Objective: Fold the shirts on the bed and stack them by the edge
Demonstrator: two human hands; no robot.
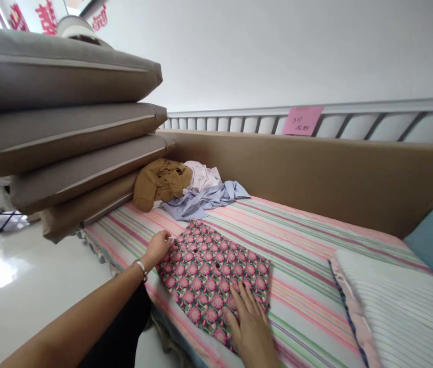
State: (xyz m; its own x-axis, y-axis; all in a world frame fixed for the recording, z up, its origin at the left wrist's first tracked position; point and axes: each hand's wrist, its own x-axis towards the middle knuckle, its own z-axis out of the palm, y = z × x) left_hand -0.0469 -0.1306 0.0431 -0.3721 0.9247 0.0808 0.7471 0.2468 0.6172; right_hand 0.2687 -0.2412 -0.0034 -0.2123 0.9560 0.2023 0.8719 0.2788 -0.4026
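Observation:
A folded floral shirt (212,271), pink flowers on a dark ground with small dark button-like spots, lies flat on a striped sheet (304,240). At its far left edge my left hand (159,246) is closed, with fingertips pinched together by the fabric; the exact hold is partly hidden. My right hand (250,324) rests palm down near the shirt's right front part, fingers stretched out and slightly apart. It presses on the cloth without gripping it.
Loose brown (161,181), white (201,175) and blue (209,198) clothes lie in a heap behind the shirt. Thick stacked cushions (97,117) rise on the left. Folded striped white cloth (400,306) lies at right. A brown backboard (296,174) runs along the wall.

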